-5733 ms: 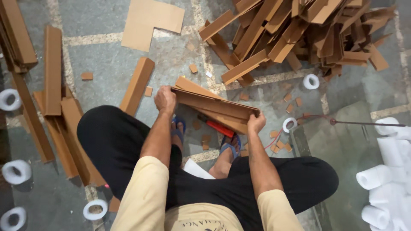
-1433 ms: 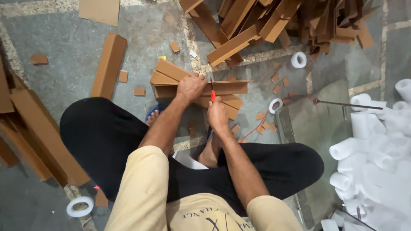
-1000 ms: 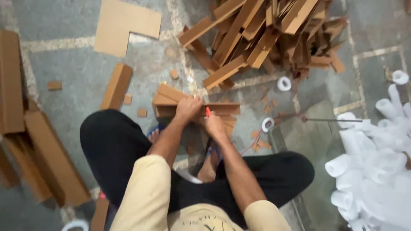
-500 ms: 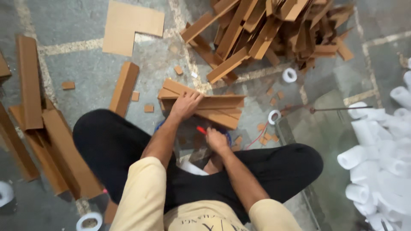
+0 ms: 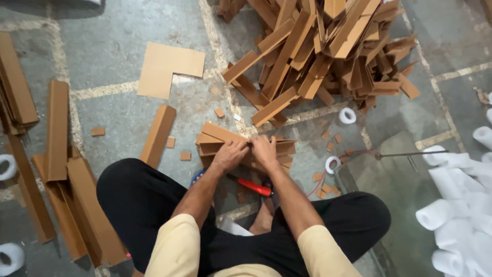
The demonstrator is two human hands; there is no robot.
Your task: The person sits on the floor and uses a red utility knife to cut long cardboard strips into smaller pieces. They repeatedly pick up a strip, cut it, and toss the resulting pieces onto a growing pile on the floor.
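— What's being held there?
— A folded brown cardboard angle strip (image 5: 241,146), matte and creased, on the floor before the knees. The left hand (image 5: 230,155) and right hand (image 5: 264,150) both pinch its top edge.
— Around it?
— A red-handled tool (image 5: 254,187) beside it, a jumbled cardboard pile (image 5: 318,51) beyond, white tape rolls (image 5: 347,115).

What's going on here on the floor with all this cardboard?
A person sits cross-legged on the grey stone floor, both hands on a small stack of brown cardboard angle strips. The left hand and right hand meet on top of it. A red-handled tool lies between the knees, unheld. A big heap of brown cardboard strips lies beyond.
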